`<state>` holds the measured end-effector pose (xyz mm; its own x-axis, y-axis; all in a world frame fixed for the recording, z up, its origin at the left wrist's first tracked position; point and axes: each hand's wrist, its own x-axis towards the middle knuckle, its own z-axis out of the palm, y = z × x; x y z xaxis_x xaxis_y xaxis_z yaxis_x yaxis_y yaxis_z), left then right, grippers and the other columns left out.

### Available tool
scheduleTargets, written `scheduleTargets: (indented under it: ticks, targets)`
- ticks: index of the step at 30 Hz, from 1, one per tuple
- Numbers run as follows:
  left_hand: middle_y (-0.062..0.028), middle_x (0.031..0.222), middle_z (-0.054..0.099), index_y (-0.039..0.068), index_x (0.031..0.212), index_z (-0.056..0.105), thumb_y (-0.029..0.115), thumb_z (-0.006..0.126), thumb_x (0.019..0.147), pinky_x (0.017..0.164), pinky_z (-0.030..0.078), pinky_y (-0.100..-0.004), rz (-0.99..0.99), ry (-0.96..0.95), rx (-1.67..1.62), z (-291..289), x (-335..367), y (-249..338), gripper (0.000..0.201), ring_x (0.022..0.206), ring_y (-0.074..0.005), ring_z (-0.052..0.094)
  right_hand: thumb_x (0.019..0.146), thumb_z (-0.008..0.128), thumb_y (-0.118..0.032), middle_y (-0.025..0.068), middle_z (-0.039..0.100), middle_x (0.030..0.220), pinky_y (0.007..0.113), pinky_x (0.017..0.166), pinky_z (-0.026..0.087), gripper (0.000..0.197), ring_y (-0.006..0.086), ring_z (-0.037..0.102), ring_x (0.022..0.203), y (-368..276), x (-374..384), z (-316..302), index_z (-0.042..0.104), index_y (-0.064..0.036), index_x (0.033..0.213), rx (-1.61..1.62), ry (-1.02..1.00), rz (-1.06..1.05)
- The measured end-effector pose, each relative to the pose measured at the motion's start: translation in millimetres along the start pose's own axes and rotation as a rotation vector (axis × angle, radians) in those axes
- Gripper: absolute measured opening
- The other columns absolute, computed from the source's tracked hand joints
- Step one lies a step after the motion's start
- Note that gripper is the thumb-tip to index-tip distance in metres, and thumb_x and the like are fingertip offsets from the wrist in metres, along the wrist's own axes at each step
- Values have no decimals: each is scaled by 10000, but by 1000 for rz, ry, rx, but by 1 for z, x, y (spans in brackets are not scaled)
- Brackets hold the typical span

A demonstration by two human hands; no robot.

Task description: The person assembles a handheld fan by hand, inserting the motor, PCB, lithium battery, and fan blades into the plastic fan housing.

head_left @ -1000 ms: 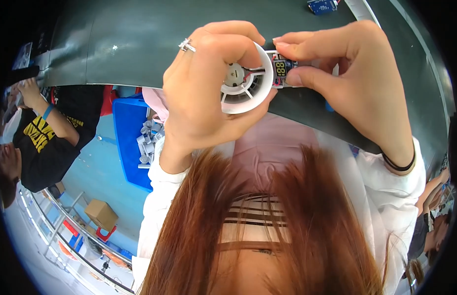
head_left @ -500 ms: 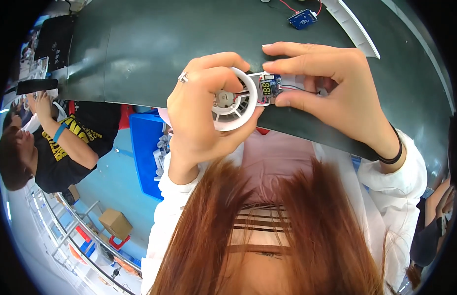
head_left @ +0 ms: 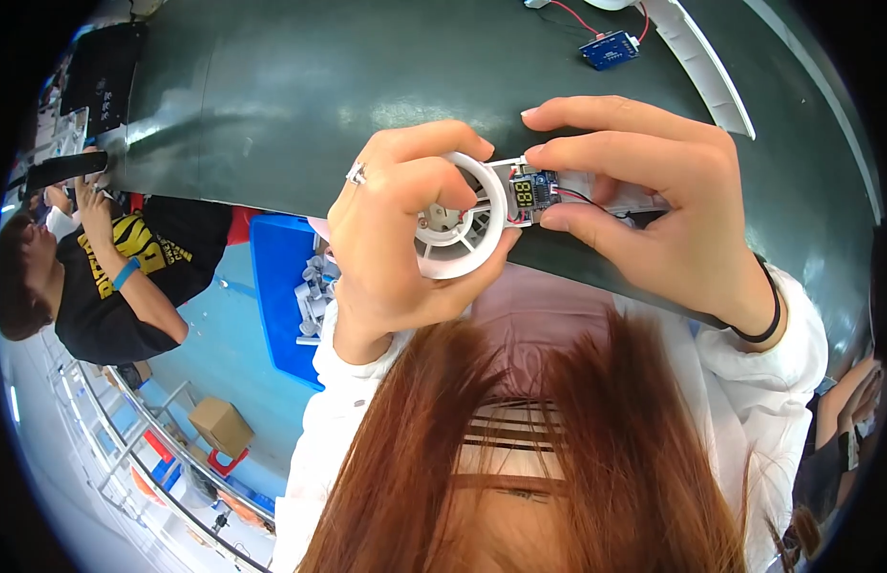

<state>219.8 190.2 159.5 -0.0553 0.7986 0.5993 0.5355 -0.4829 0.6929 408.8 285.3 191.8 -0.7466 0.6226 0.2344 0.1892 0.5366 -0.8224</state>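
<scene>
My left hand [head_left: 377, 224] is closed around the round white head of a handheld fan [head_left: 498, 215], its fingers curled over the ring. Inside the ring, a metal motor [head_left: 445, 218] and white spokes show in part. To the right, in the fan's narrow handle shell, sits a small circuit board [head_left: 536, 191] with a two-digit display. My right hand [head_left: 668, 177] pinches this end, index fingertip at the board's far edge and thumb at its near edge. Thin dark and red wires run from the board under my right palm, where the rest of the handle is mostly hidden.
On the dark green table [head_left: 300, 105] lie a blue circuit board [head_left: 611, 50] with red wires and a long curved white shell [head_left: 706, 72]. A blue bin [head_left: 272, 301] of whitish parts stands left of me. A co-worker [head_left: 128, 286] sits farther left, near a cardboard box [head_left: 221, 427].
Both hands and the fan sit slightly lower and to the right in the view; the far blue board and white shell have shifted likewise. My grip looks much the same.
</scene>
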Motion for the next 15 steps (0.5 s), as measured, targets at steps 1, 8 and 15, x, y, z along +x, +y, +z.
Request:
scheduleTargets:
  ticks: [1,8,15]
  targets:
    - [-151,962,659,73,912,503,-2,822,592,668,515,-325,7,6,3,2,1,2,458,789,-271,633,656,784,15,96,694,1097,184,481,430,312,74,553,567,1,-1,-2,721,-42,957,-6,-5,-12]
    - [-145,951,662,75,900,504,0,829,583,668,517,-323,4,29,-11,1,2,-9,461,782,-268,635,668,768,53,120,694,1091,173,463,403,208,45,539,548,5,13,2,717,-3,862,25,-53,37]
    - [-140,946,664,70,912,524,-4,828,569,662,519,-333,16,67,-7,-5,3,-9,464,782,-270,637,667,766,65,118,706,1049,178,445,372,173,24,516,532,1,27,1,703,27,823,190,-108,129]
